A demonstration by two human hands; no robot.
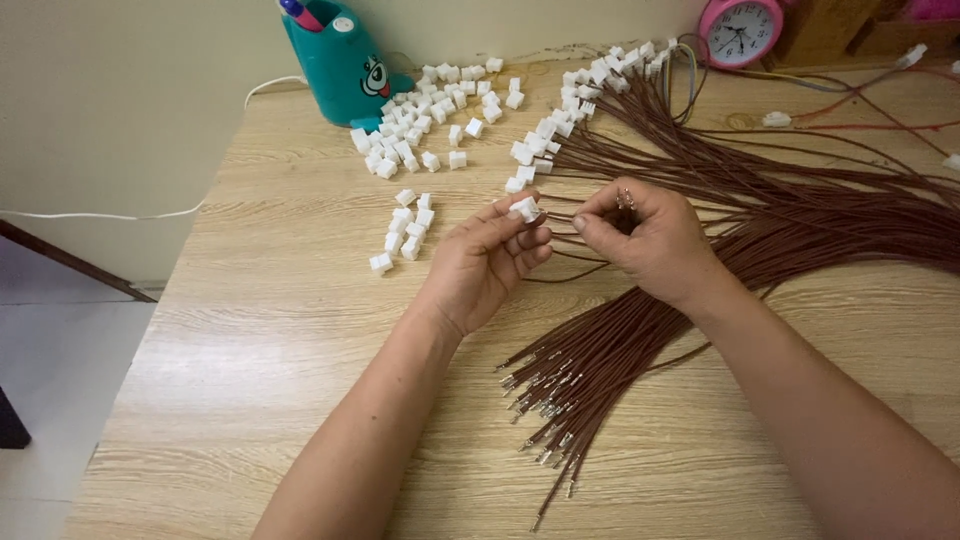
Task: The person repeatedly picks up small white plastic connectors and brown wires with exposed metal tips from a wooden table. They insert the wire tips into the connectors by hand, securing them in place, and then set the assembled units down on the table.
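Observation:
My left hand (490, 255) pinches a small white plastic connector housing (524, 208) between thumb and fingertips. My right hand (650, 240) is closed around brown wires, and their metal terminal tips (627, 197) stick up above its fingers, a short way right of the housing. A thick bundle of brown wires (800, 225) fans across the wooden table (280, 330) beneath my right hand, with loose crimped ends (545, 400) lying near the front.
Several loose white housings (425, 110) are scattered at the back, and a small cluster (405, 230) lies left of my left hand. A teal pen holder (340, 60) and a pink alarm clock (740, 30) stand at the back edge. Wires fitted with housings (590, 85) lie at the back right.

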